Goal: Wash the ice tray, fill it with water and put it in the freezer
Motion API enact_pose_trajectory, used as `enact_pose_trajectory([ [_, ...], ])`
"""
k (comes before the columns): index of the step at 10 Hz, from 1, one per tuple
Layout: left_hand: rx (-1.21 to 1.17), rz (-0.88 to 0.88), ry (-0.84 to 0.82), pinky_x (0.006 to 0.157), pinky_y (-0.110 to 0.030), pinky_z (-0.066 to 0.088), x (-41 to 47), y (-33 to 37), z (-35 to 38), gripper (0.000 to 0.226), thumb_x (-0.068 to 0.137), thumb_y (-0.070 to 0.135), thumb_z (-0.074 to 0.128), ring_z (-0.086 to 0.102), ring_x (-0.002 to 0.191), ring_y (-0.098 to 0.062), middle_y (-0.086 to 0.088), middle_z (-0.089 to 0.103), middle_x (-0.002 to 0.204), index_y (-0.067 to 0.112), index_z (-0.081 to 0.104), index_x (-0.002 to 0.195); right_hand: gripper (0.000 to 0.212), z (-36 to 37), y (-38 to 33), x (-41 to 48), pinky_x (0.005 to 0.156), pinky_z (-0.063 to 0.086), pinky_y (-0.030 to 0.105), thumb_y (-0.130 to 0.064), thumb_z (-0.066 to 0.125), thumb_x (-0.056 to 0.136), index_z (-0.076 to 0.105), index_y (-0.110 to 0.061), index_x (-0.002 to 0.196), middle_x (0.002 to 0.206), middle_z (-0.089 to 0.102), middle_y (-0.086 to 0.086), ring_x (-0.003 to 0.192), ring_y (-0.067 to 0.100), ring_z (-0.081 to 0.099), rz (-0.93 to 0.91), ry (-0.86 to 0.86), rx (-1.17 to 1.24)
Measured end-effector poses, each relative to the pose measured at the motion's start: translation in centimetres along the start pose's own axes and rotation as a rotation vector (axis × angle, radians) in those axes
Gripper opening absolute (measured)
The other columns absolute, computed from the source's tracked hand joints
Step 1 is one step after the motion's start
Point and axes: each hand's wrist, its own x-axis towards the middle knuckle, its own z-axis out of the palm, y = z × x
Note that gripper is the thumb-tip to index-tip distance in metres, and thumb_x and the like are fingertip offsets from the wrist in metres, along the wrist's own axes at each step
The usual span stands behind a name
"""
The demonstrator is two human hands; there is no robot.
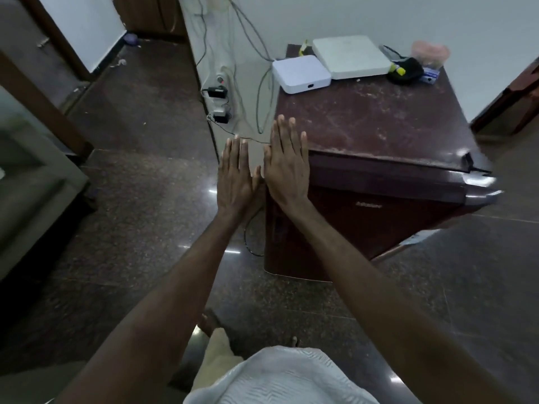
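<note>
Far to the left of both hands sits a grey cushioned seat [35, 176] on the dark polished floor [145, 228], well apart from anything the task needs. Closer in, just beyond the left fingertips, a power strip [220, 94] hangs on the white wall with 2 black adapters plugged in, and loose cables [259, 106] trail down from it behind the appliance. The left hand [234, 176] is held out flat, back up, fingers straight and close together, holding nothing and hanging in the air off the appliance's left edge. The right hand [287, 167] lies beside it, thumbs nearly meeting, equally flat and empty, its fingers reaching over the near left corner of the maroon refrigerator [379, 132]; whether they touch the top I cannot tell. This looks like a starting pose with nothing picked up yet. The ice tray is not in view; it is probably behind the refrigerator's door [364, 223], which is closed below and to the right of the right hand. Further right and beyond the hands, the scuffed top carries 2 white boxes, a smaller one [302, 74] and a larger one [351, 56], then a black pouch [407, 70] and a clear plastic container [430, 53]. None of these blocks the door; the trailing cables beside it could snag.
</note>
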Motion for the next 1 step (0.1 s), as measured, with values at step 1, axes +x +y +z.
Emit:
enact_pose_trajectory([
  [1,0.095,-0.029,-0.070,0.130,-0.045,0.012,-0.05,-7.54,-1.30,0.068,0.111,0.045,0.028,0.006,0.161,-0.027,-0.015,0.011,0.173,0.004,0.017,0.164,0.057,3.20,-5.94,1.08,0.130,0.012,0.051,-0.032,0.025,0.114,0.025,-0.004,0.163,0.172,0.020,0.013,0.161,0.031,0.013,-0.123,-0.044,-0.034],
])
